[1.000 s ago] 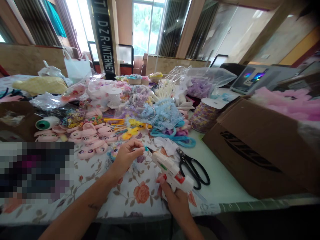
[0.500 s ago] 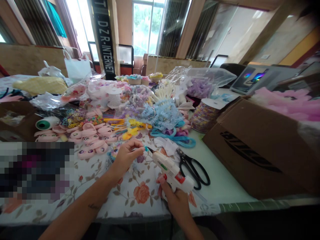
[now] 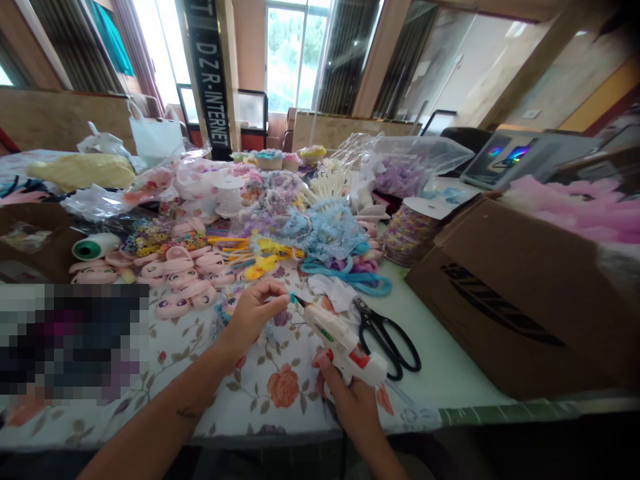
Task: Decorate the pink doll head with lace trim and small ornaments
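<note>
My right hand (image 3: pixel 350 397) grips a white glue gun (image 3: pixel 345 343) by its handle, nozzle pointing up and left. The nozzle tip sits against a tiny piece pinched in the fingers of my left hand (image 3: pixel 253 313); that piece is too small to name. Both hands hover over a floral tablecloth (image 3: pixel 280 387) near the table's front edge. Black scissors (image 3: pixel 387 337) lie just right of the glue gun.
A heap of craft supplies (image 3: pixel 280 213) fills the middle: pink doll-face pieces (image 3: pixel 175 277), blue lace (image 3: pixel 327 230), ribbon spools, plastic bags. A big cardboard box (image 3: pixel 520 293) with pink fluff stands at the right. A blurred patch covers the left front.
</note>
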A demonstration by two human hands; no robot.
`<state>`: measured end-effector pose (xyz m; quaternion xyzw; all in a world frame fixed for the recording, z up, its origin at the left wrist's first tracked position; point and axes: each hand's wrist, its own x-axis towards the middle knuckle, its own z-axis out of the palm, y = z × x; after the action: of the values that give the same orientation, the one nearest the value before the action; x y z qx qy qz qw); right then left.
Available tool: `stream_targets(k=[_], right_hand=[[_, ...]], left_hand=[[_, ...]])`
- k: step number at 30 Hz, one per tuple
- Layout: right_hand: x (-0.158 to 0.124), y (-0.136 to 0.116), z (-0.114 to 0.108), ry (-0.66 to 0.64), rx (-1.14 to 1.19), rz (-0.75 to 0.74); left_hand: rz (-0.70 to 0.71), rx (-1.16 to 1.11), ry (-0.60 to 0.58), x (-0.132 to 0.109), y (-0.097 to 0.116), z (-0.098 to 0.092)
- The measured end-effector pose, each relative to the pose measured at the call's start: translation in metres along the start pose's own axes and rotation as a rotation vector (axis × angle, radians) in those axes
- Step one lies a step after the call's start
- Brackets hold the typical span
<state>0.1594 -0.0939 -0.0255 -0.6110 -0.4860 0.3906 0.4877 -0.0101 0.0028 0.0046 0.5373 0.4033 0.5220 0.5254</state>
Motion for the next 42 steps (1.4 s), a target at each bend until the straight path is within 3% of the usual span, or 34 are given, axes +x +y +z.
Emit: stream_targets(k=[13,20,22,25,28,31,33,37,42], right_hand=[[0.002,0.0,-0.001,0.022,-0.015,-0.019],[0.005,0.015,0.005,0.06,0.06,0.013],[0.013,0.016,-0.007,0.104,0.055,0.011],[0.034,0.008,-0.052,0.257,-0.082,-0.006],[0.063,0.004,-0.113,0.392,-0.421,0.04],[0.092,0.012,-0.158,0.42,-0.743,0.045],[0.109,0.021,-0.17,0.411,-0.831,0.015],[0.132,0.035,-0.173,0.38,-0.856,0.025],[0.119,0.041,-0.177,0.358,-0.944,0.005]], left_hand=[[0.016,0.019,0.023,0.0,0.002,0.001],[0.034,0.004,0.029,-0.002,0.004,0.0],[0.011,-0.028,0.033,-0.002,0.004,-0.001],[-0.028,-0.074,0.042,-0.002,0.004,-0.003],[-0.043,-0.111,0.064,-0.001,0.005,-0.004],[-0.05,-0.168,0.108,0.002,0.012,-0.008],[-0.026,-0.225,0.166,0.005,0.019,-0.015],[0.016,-0.317,0.335,0.003,0.031,-0.041],[-0.068,-0.317,0.44,-0.026,0.03,-0.079]])
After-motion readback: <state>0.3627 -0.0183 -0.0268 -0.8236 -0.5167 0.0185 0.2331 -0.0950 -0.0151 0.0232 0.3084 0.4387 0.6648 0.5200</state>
